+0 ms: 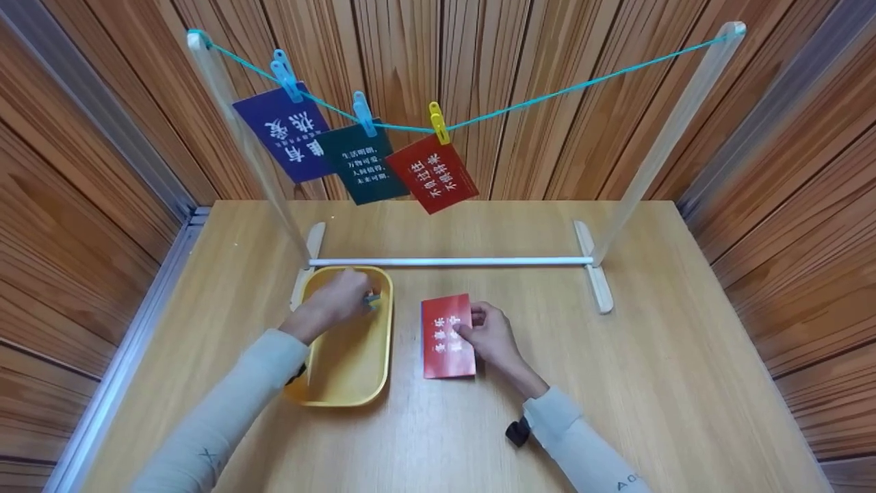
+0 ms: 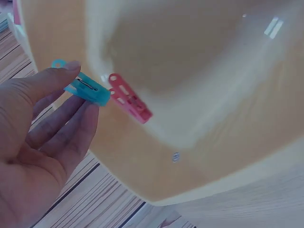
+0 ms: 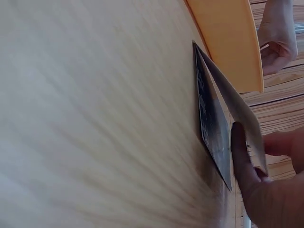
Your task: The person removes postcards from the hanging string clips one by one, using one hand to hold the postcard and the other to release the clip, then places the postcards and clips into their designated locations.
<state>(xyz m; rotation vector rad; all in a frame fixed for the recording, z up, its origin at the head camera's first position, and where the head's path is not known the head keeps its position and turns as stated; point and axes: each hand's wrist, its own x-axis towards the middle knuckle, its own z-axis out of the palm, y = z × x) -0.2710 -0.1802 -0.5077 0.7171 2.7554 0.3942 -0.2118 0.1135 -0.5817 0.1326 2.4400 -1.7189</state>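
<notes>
My left hand (image 1: pixel 334 300) is inside the far part of the yellow plastic basket (image 1: pixel 391 335). Its thumb and fingers pinch a blue clothespin (image 2: pixel 89 89), best seen in the left wrist view. Beside that lies a pink clothespin (image 2: pixel 129 99) in the basket. To the right, my right hand (image 1: pixel 494 337) grips the right edge of a red card (image 1: pixel 445 359) with white writing, thumb on top. In the right wrist view this card is tilted up from a dark card (image 3: pixel 213 124) lying on the table under it.
Behind the hands stands a white frame with a left post (image 1: pixel 256 154), a right post (image 1: pixel 667 147) and a low bar (image 1: pixel 452 261). From its sagging cord (image 1: pixel 547 92), clothespins hold a purple card (image 1: pixel 274 130), a green card (image 1: pixel 363 185) and another red card (image 1: pixel 438 198).
</notes>
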